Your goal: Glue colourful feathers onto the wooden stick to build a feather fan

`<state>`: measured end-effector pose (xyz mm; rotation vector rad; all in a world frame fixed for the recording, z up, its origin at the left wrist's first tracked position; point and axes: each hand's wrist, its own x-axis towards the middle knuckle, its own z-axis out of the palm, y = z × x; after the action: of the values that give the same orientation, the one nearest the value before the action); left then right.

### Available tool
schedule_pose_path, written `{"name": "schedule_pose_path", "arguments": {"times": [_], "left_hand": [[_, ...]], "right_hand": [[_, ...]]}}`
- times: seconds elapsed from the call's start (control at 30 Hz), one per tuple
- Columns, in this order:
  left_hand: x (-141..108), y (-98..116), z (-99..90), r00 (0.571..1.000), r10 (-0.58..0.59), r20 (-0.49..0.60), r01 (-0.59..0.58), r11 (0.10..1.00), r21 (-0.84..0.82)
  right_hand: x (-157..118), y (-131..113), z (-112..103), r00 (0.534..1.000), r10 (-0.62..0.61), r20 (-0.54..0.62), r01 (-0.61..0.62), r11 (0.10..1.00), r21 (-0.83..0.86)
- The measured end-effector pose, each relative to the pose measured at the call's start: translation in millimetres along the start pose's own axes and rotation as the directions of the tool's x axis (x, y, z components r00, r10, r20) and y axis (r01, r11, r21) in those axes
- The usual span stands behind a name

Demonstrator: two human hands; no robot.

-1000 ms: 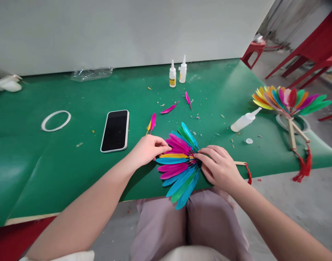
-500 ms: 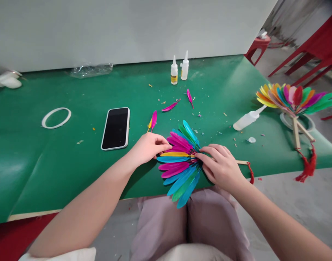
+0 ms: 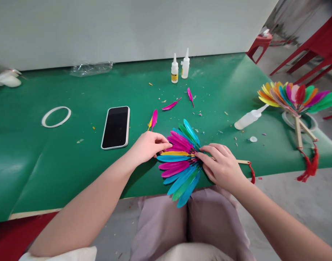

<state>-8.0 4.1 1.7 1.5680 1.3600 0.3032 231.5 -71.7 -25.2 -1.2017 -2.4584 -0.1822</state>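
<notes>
A feather fan [image 3: 179,168] with blue, green, magenta and yellow feathers spreads toward the left at the table's near edge. My right hand [image 3: 221,163] grips it where the quills meet, covering most of the joint. The end of its wooden handle [image 3: 243,162], with a red cord [image 3: 253,175], sticks out beyond that hand. My left hand [image 3: 151,146] is closed in a pinch at the tip of a magenta feather on the fan's upper half. Just past its knuckles show a loose magenta feather [image 3: 154,119] and a yellow one [image 3: 150,124], lower ends hidden.
On the green table [image 3: 73,174] are a phone [image 3: 115,127], a white ring [image 3: 56,116], two upright glue bottles [image 3: 174,72], a tipped bottle [image 3: 247,119], a small cap [image 3: 253,139], loose magenta feathers [image 3: 171,104] and scraps. Another feather fan [image 3: 298,99] rests at right on a ring.
Both hands and the fan keep almost the same pose. The view has shifted very slightly; nothing has been taken up or let go.
</notes>
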Motion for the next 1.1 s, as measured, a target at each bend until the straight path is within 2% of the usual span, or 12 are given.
{"name": "schedule_pose_path", "arguments": {"times": [0.27,0.53,0.77,0.93,1.1], "left_hand": [[0,1,0.5,1.000,-0.002,-0.006,0.002,1.000,-0.020],[-3,1,-9.8,0.998,-0.058,-0.039,0.049,0.978,-0.201],[-7,3,-6.8,0.997,0.066,0.046,-0.060,0.991,-0.123],[-6,4,-4.6,0.993,0.116,-0.006,-0.116,0.986,-0.121],[-6,2,-2.7,0.987,0.154,-0.041,-0.155,0.988,-0.021]], "right_hand": [[1,0,0,1.000,-0.018,0.017,0.019,0.999,-0.040],[2,-2,-1,0.999,-0.027,0.037,0.031,0.995,-0.092],[2,-2,0,0.999,-0.022,0.036,0.025,0.995,-0.097],[0,-1,1,0.999,0.000,0.037,0.003,0.998,-0.071],[-2,-1,0,0.999,0.008,0.049,-0.006,0.998,-0.055]]}}
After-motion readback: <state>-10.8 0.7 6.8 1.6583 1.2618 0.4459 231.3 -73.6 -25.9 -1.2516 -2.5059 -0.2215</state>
